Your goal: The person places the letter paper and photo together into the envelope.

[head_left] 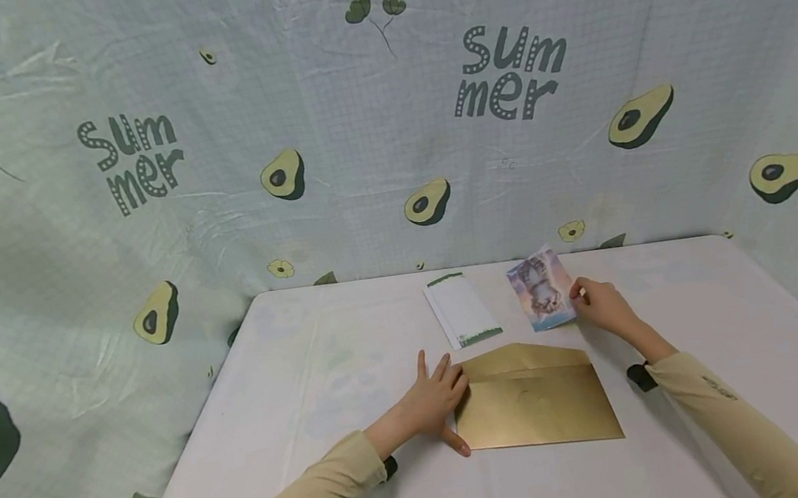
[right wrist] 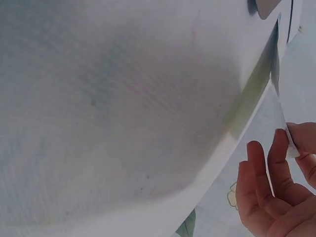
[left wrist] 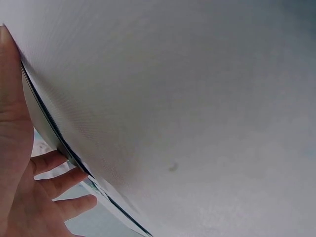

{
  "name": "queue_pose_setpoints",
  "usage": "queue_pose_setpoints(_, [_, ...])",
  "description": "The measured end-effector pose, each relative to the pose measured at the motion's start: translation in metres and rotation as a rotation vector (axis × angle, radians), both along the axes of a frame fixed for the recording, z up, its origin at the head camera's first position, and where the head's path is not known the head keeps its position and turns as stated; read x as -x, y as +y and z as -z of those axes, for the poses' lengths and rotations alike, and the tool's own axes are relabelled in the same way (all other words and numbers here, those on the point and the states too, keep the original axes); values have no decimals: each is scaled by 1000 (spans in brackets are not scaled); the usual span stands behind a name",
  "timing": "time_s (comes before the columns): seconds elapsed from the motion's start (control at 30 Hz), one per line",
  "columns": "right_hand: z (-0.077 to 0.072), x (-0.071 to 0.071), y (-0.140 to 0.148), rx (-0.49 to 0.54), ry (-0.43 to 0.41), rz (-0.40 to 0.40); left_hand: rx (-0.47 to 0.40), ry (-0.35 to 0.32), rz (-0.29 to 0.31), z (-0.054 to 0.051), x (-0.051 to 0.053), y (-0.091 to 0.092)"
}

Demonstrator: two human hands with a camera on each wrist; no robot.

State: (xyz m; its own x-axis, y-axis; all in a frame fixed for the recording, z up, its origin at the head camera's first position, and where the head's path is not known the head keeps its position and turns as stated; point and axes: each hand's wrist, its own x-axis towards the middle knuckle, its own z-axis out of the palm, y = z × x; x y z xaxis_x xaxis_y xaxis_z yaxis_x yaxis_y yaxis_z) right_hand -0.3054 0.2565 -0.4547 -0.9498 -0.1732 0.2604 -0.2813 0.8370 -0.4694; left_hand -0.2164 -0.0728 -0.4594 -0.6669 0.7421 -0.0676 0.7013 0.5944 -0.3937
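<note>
A gold envelope (head_left: 537, 412) lies on the table with its pointed flap opened out toward the far side. My left hand (head_left: 434, 400) rests on the envelope's left edge, fingers spread and thumb near the lower left corner. Between thumb and fingertips, my right hand (head_left: 601, 305) pinches the right edge of a picture card (head_left: 541, 289) printed with a furry animal on a pink and blue ground. That card is tilted a little, beyond the envelope. From the side, the right wrist view shows the thin card (right wrist: 277, 98) between the fingers of the right hand (right wrist: 276, 182).
A white sheet or pad with green printed ends (head_left: 461, 308) lies beyond the envelope, left of the picture card. The white table (head_left: 306, 463) ends at a far edge, behind which hangs a curtain (head_left: 350, 104) printed with avocados and lettering.
</note>
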Motion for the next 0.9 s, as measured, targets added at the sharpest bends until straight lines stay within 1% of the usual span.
queue_pose_setpoints(0.13, [-3, -2, 0, 38, 22, 3, 3, 4, 2, -1, 0, 0])
queue_pose_setpoints(0.27, [-4, -4, 0, 105, 34, 5, -1, -3, 3, -1, 0, 0])
queue_pose_setpoints(0.43, [-4, -8, 2, 189, 21, 8, -16, -13, 5, -1, 0, 0])
queue_pose_setpoints(0.6, [-5, -11, 4, 263, 13, 15, -18, -3, 10, 0, 0, -1])
queue_pose_setpoints(0.7, [-5, -13, 6, 356, -40, 3, -11, 3, 9, 1, 0, -1])
queue_pose_setpoints(0.83, [-6, -15, 7, 546, -171, -12, -6, -4, 3, 2, 0, -1])
queue_pose_setpoints(0.9, [-7, -17, 7, 621, -215, -11, -6, -8, 1, 2, 0, -1])
